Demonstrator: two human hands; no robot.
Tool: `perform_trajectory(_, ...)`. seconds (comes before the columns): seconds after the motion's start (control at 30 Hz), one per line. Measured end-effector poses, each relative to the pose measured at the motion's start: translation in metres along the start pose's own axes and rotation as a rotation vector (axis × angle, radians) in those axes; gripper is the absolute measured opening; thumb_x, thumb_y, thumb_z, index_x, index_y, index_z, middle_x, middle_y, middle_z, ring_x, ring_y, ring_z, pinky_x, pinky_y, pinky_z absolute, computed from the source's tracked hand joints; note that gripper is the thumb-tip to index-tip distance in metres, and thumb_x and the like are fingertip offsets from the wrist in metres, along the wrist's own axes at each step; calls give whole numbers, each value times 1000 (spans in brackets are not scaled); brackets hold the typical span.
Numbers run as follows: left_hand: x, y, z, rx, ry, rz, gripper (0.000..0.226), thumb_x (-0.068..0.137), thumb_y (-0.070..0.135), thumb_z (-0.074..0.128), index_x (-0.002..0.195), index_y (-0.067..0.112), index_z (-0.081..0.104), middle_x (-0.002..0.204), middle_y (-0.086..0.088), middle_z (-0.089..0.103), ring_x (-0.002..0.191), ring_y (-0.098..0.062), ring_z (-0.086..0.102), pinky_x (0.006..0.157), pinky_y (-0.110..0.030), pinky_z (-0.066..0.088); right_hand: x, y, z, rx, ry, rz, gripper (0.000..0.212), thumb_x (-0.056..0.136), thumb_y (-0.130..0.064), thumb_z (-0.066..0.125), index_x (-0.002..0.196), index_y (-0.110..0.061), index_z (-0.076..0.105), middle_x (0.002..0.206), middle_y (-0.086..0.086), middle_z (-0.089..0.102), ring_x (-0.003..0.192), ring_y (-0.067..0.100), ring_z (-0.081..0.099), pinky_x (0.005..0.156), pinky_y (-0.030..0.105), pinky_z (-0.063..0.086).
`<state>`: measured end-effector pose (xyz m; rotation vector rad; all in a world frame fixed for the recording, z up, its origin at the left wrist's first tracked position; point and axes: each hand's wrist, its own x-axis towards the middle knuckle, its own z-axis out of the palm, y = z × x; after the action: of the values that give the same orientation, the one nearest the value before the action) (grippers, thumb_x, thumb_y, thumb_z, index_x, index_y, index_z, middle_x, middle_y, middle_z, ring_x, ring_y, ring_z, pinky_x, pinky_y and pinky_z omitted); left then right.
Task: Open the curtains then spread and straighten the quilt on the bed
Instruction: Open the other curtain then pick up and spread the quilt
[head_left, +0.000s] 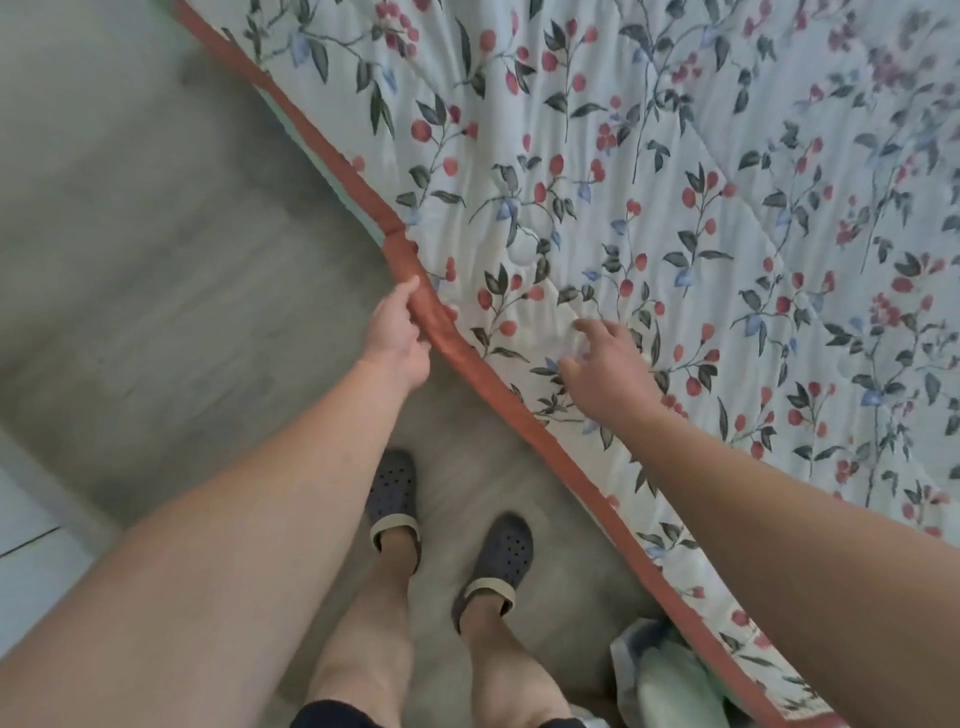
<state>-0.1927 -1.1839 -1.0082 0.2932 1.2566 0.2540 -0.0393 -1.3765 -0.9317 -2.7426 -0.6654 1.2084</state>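
White padded quilt (649, 171), stitched, printed with red berries and dark leaves, spread over bed, filling upper right; terracotta fabric binding (415, 280) runs diagonally along its edge, puckered near middle. Left hand (397, 332) grip closed, pinching binding. Right hand (608, 364) grip loose, fingers spread, resting on quilt top. Grey wood-grain floor (156, 249) beside; dark perforated clogs (395, 493) below

floor side: bare grey floor (156, 270) lies open left of the quilt's red border (519, 410).
quilt top: the floral quilt (675, 182) spreads wide and flat beyond the right hand (608, 374).
along the border: left hand (397, 332) grips it.
below: feet in dark clogs (498, 556) stand close by.
lower right: green bundle (670, 680) under the quilt's edge.
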Motion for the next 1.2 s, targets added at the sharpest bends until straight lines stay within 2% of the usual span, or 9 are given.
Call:
perform_trajectory(0.1, 15, 55, 18, -28, -16, -33, 52, 93, 57, 69, 123, 15, 64, 115, -10, 74, 108, -35, 73, 95, -63, 56, 23, -44, -11, 11, 79, -112, 63, 100, -32, 55, 160, -28, 36, 170, 2, 26, 152, 30, 33, 122, 48, 34)
perform_trajectory(0.23, 62, 92, -8, -63, 266, 85, 57, 74, 54, 84, 113, 14, 73, 112, -12, 76, 89, -31, 77, 79, -51, 64, 54, -81, 4, -60, -17, -114, 76, 100, -41, 56, 166, -34, 20, 175, 2, 12, 160, 32, 16, 129, 49, 21)
perform_trajectory(0.33, 72, 91, -44, 36, 444, 101, 49, 70, 57, 79, 100, 20, 65, 117, -8, 74, 102, -31, 72, 94, -51, 59, 56, -89, 8, -220, -144, -58, 84, 104, -53, 54, 170, -34, 5, 178, 6, -2, 163, 33, 0, 131, 45, 6)
perform_trajectory(0.5, 34, 132, -18, -111, 101, -55, 33, 100, 42, 67, 124, 19, 69, 123, -7, 76, 104, -21, 73, 81, -34, 58, 66, -132, -31, -216, -102, 24, 66, 96, -44, 58, 157, -26, 41, 160, 9, 40, 138, 35, 49, 113, 48, 44)
perform_trajectory(0.67, 44, 210, 6, -195, -19, -47, 58, 96, 56, 66, 130, 10, 70, 119, -14, 77, 109, -30, 74, 104, -47, 55, 103, -211, -56, -154, 78, -267, 69, 101, -37, 57, 163, -23, 31, 173, 4, 23, 159, 32, 19, 129, 48, 20)
perform_trajectory(0.83, 89, 278, 7, -79, 51, -42, 34, 97, 48, 70, 98, 14, 73, 85, -6, 71, 56, -22, 67, 63, -35, 62, 165, -276, -37, -145, 1, -309, 80, 100, -44, 50, 168, -33, 9, 178, -1, -1, 164, 26, -4, 132, 55, 6)
perform_trajectory(0.97, 102, 288, -16, -130, 185, -52, 37, 97, 43, 71, 126, 19, 72, 120, -7, 76, 101, -33, 74, 85, -58, 62, 166, -274, -20, -230, -122, -258, 89, 99, -47, 51, 169, -35, -2, 177, -1, -14, 163, 27, -13, 130, 60, 0)
perform_trajectory(1.07, 97, 295, -24, -215, 347, 11, 42, 99, 32, 69, 139, 20, 63, 136, -5, 69, 117, -23, 67, 89, -38, 58, 175, -290, -48, -217, -180, -212, 82, 97, -49, 53, 168, -36, 12, 178, 2, 2, 163, 31, 4, 130, 58, 12)
perform_trajectory(1.2, 98, 316, -13, -253, 247, -13, 29, 101, 29, 57, 127, 19, 66, 144, -3, 63, 119, -18, 63, 109, -35, 42, 187, -332, -88, -62, -75, -250, 60, 100, -41, 54, 156, -26, 42, 156, 5, 47, 138, 31, 50, 110, 46, 46)
